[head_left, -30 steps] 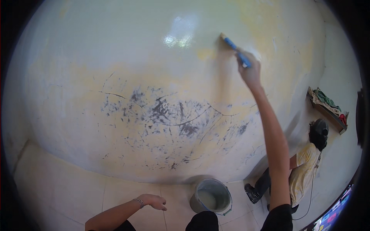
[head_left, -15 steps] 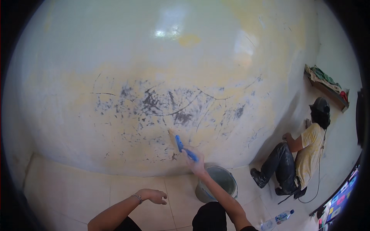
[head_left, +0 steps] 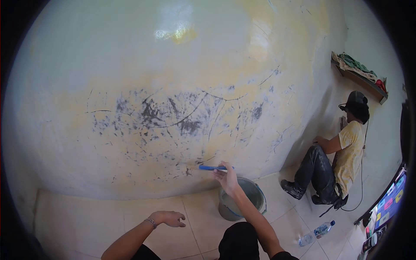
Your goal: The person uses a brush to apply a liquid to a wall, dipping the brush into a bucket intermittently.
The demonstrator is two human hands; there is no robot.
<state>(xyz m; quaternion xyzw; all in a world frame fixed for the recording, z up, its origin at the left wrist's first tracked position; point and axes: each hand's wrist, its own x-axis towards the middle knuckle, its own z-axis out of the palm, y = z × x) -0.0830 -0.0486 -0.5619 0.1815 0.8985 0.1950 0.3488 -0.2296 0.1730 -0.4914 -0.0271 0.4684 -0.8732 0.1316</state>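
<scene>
A blue-handled paintbrush (head_left: 209,167) is gripped in my right hand (head_left: 227,177). It is held nearly level, its bristle end pointing left close to the lower part of the worn wall (head_left: 164,143). The pale bristles blend into the wall, so I cannot tell if they touch it. Dark scraped patches and thin cracks mark the yellowish, peeling paint. My left hand (head_left: 172,218), with a bracelet at the wrist, hangs over the tiles with its fingers loosely apart and nothing in it. A grey bucket (head_left: 226,207) stands by the wall, partly behind my right forearm.
To the right, a person (head_left: 344,151) in a yellow-stained shirt and cap squats by the side wall. A small shelf (head_left: 366,81) with folded cloths hangs above. Plastic bottles (head_left: 321,229) lie on the tiled floor (head_left: 151,203), near a colourful panel (head_left: 390,199) at the right edge.
The paintbrush has swung from steeply slanted to nearly level, lower on the wall. My right-hand grip has shifted with it. The whole view has shifted slightly; my left hand still hangs loose.
</scene>
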